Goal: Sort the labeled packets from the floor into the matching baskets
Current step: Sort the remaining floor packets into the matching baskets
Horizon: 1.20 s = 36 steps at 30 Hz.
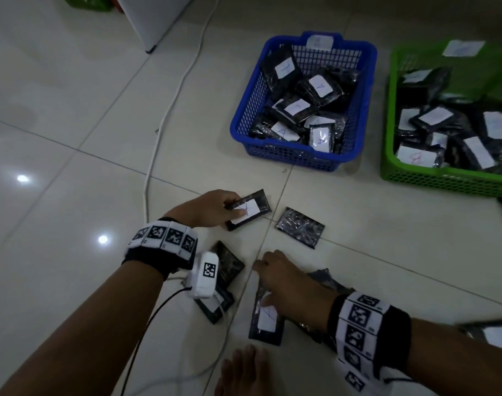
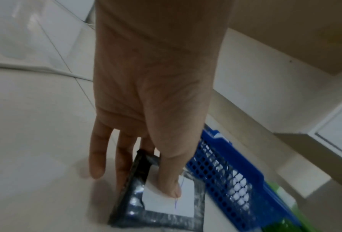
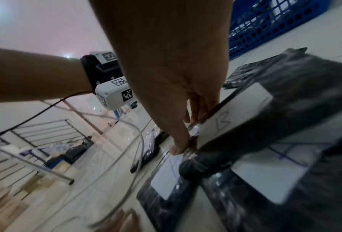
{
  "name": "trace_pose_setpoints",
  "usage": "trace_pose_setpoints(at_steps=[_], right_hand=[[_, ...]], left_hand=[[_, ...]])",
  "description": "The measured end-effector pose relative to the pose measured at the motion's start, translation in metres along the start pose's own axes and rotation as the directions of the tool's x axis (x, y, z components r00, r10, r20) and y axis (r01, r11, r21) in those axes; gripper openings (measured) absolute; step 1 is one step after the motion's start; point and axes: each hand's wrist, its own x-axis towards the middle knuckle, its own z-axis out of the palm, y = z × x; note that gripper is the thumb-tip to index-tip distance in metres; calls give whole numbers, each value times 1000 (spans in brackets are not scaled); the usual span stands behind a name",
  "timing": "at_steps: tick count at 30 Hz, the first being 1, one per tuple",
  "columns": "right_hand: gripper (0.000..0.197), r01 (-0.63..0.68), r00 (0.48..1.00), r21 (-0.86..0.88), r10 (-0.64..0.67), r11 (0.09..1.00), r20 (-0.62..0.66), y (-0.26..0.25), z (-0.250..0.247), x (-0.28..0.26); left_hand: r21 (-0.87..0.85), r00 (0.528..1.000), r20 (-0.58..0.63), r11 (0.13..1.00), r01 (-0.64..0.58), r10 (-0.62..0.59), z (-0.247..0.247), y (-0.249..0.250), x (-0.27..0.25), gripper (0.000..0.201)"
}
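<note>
Left hand [image 1: 212,208]: thumb and fingers pinch a flat black plastic packet with white "A" label [image 1: 249,210], long axis slanting toward the blue mesh plastic basket [image 1: 244,121].
Right hand [image 1: 290,284]: fingers curled onto the end of a second black labelled packet [image 1: 268,318] lying lengthwise on the pale tiled floor [image 1: 72,195].

Glossy pale tile floor [image 1: 72,132] with grey grout lines. On it, beyond the hands: a blue basket [image 1: 245,121] and, right of it, a green basket [image 1: 387,155] (both loaded with black packets). A bare black packet [image 1: 300,226] lies just past the right hand, more labeled ones around both hands. A white cable [image 1: 169,110] runs along the left.
</note>
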Motion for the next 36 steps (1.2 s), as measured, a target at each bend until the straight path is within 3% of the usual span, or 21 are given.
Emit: trace_pose_setpoints(at_steps=[5, 10, 13, 15, 18, 20, 21, 26, 29, 31, 33, 35, 36], right_hand=[[14, -35, 999, 249, 30, 968, 22, 18, -23, -2], [9, -132, 991, 449, 118, 884, 59, 43, -65, -8], [9, -164, 964, 489, 244, 857, -103, 62, -108, -15], [8, -208, 888, 591, 404, 779, -219, 78, -143, -22], [6, -98, 703, 867, 651, 488, -287, 106, -192, -25], [3, -29, 572, 916, 758, 400, -313, 120, -215, -16], [2, -1, 534, 924, 781, 382, -322, 127, -223, -6], [18, 2, 456, 949, 844, 315, -281, 150, -245, 45], [12, 48, 408, 970, 881, 240, -238, 155, -255, 71], [15, -15, 387, 956, 884, 292, -264, 160, -256, 85], [18, -250, 363, 847, 856, 469, -367, 163, -257, 89], [17, -396, 409, 613, 729, 684, -549, 154, -254, 83], [14, -370, 458, 497, 619, 785, -637, 147, -249, 80]], left_hand=[[-281, 998, 32, 957, 66, -60, -29, 28, -4, 20], [-504, 995, -96, 862, -45, -4, -61, 58, -4, 26], [-630, 974, -227, 764, -137, -13, -74, 75, 2, 29], [-664, 943, -329, 721, -198, -44, -79, 84, 10, 30], [-673, 882, -454, 698, -246, -127, -81, 92, 34, 37], [-620, 846, -511, 747, -240, -152, -80, 95, 57, 43], [-579, 830, -539, 779, -239, -146, -81, 97, 69, 45], [-396, 733, -673, 884, -250, -94, -88, 106, 112, 27], [-303, 721, -692, 919, -250, -32, -92, 116, 124, 22], [-275, 750, -661, 933, -231, -9, -94, 118, 125, 20], [-283, 760, -650, 929, -237, -4, -93, 114, 118, 25], [-222, 702, -712, 943, -246, 16, -90, 102, 106, 26], [-202, 665, -747, 946, -253, 19, -87, 92, 96, 26]])
